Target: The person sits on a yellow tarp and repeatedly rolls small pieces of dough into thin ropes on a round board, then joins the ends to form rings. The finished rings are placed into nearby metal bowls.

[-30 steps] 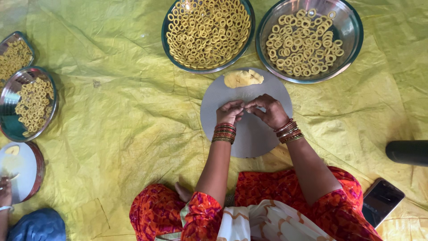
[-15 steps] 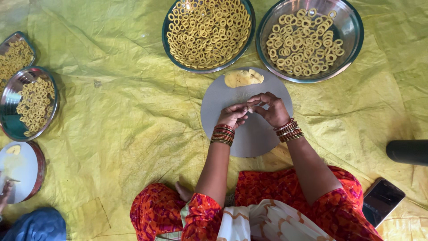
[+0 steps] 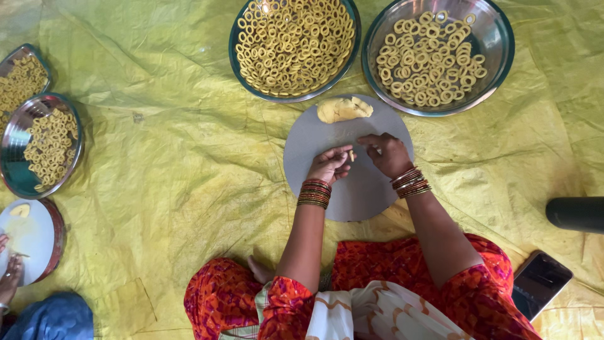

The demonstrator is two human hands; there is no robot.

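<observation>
Over the round grey board (image 3: 352, 189), the left hand (image 3: 328, 165) pinches a small dough piece (image 3: 351, 155) while the right hand (image 3: 390, 154) curls beside it (grip unclear), the dough lump (image 3: 343, 109) and 2 ring-filled bowls (image 3: 500, 56) within reach.

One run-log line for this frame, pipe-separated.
left hand: pinching small dough piece | right hand: fingers at same piece | surface: grey round board | dough lump at far edge | ring trays beyond
</observation>
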